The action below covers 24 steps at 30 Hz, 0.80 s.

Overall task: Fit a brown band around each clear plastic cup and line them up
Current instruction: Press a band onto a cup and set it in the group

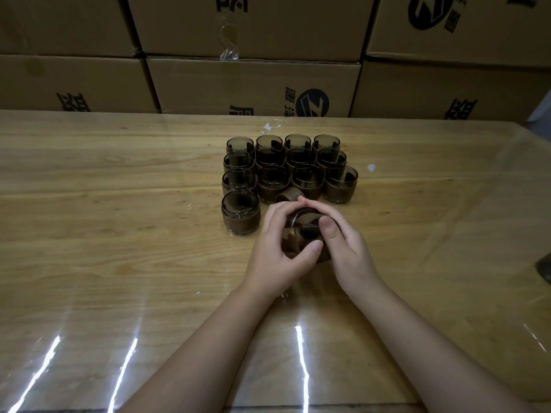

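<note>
Cartons (253, 81) of brown cardboard are standing stacked in a wall along the far edge of the bench (119, 234), their printed marks cut off by the bench line. The bench is lying under a clear glossy sheet that is catching streaks of light toward the near edge. Around the bench's middle, toward the far edge, banded cups (286, 168) are standing upright in a tight block: three full rows of four, with each cup touching or nearly touching its neighbours. One more banded cup (241, 216) is standing alone at the left end of a fourth, nearer row. Just nearer than the block, both forearms are reaching in from the near edge. The left hand (280, 254) is curling around the left side of a cup (307, 231) with its thumb pressing across the front. The right hand (346, 248) is closing over the same cup from the right, thumb on top. That cup is tilting toward the camera, with a brown band (290, 244) showing on it between the fingers. A loose band (290, 194) is lying just beyond the fingertips, against the block's near row.
</note>
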### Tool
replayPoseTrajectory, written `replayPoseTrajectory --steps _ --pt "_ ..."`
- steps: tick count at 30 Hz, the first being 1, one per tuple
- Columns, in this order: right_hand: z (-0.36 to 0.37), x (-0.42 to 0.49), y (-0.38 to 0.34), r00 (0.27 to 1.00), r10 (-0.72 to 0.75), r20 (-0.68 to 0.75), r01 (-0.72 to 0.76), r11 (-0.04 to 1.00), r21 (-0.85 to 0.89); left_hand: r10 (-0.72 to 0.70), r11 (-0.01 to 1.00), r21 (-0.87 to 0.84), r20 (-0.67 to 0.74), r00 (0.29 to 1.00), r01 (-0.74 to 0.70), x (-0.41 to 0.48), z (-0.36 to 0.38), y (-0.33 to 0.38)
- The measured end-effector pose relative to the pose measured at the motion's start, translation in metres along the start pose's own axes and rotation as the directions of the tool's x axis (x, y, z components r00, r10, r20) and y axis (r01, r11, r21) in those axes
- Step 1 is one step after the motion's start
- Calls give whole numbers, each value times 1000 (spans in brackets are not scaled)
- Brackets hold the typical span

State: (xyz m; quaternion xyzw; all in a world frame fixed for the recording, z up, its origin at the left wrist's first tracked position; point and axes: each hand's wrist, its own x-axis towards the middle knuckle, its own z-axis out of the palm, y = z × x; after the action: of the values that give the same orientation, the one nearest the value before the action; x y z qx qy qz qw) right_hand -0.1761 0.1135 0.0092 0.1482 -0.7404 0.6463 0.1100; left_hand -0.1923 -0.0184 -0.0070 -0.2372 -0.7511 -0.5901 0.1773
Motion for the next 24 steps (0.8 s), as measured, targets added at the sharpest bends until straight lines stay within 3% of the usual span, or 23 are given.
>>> replayPoseTrajectory --steps 13,24 --pt "12 -2 -2 963 127 -237 -73 973 221 9 1000 28 -68 998 -7 1 11 10" --pt "17 -2 2 911 236 -339 -159 957 241 3 999 53 -81 997 2 1 18 9"
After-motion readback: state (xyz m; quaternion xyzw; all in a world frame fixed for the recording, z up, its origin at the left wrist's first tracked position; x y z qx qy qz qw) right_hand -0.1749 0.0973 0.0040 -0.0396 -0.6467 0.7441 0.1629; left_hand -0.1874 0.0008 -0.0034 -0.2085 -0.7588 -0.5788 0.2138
